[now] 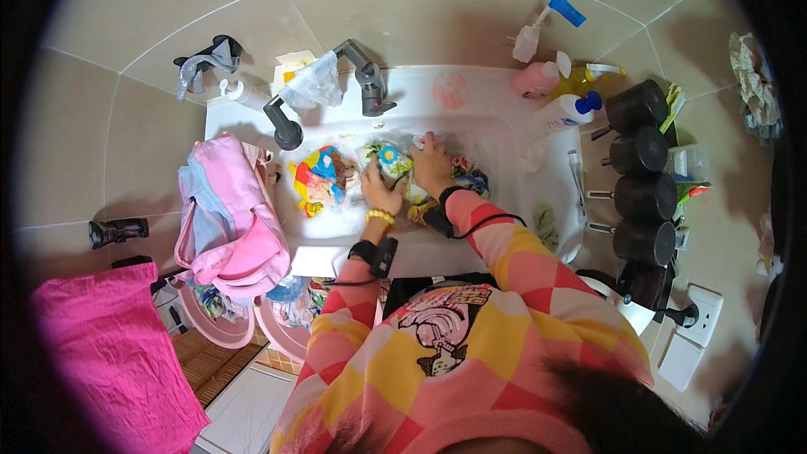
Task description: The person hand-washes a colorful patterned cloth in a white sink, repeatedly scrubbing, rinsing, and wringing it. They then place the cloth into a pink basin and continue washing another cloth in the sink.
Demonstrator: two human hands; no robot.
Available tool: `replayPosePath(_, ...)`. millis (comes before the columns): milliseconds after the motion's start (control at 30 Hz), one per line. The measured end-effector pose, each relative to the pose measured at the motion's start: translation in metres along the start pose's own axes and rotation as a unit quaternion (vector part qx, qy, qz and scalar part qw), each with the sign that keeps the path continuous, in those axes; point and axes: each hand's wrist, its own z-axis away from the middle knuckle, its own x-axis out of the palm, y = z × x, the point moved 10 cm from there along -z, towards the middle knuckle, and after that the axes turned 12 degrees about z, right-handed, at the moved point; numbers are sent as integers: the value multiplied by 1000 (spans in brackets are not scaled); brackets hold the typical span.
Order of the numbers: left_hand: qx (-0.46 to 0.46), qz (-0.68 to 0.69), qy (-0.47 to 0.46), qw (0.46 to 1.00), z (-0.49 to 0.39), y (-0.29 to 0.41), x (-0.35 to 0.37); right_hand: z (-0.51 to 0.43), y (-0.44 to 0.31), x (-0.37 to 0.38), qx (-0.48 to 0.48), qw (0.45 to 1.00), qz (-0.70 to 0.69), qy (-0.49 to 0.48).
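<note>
A white sink basin (510,214) holds sudsy water and several wet pieces of patterned cloth. Both hands are on a white floral cloth (391,159) with a blue flower. My left hand (381,194), with a yellow bead bracelet, grips its near left side, thumb and fingers spread around the fabric. At the cloth's right side, my right hand (432,167) has fingers curled over a bunched part; its fingertips are partly hidden. Left of them floats a red, yellow and blue cloth (325,180). Dark floral fabric (470,176) lies right of my right wrist.
A dark faucet (369,79) with a white cloth (315,83) over its spout stands behind. The pink backpack (233,214) rests on the left rim. Pump bottles (564,112) and black cups (640,148) line the right. Pink basins (217,328) of laundry sit below left.
</note>
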Motion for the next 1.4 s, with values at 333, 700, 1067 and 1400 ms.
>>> replayPosePath(333,-309,788,-143,513,-5,3,37,53,-82,-111,-60,951,-282,111)
replayPosePath(700,-339,263,41,902,-3,-91,-17,9,-16,-63,-1,990,7,140)
replayPosePath(1067,-393,700,15,596,21,-43,10,10,-90,-53,-69,938,-336,-42)
replayPosePath(1400,-393,638,-15,662,30,-54,36,-2,-47,-64,42,986,-160,36)
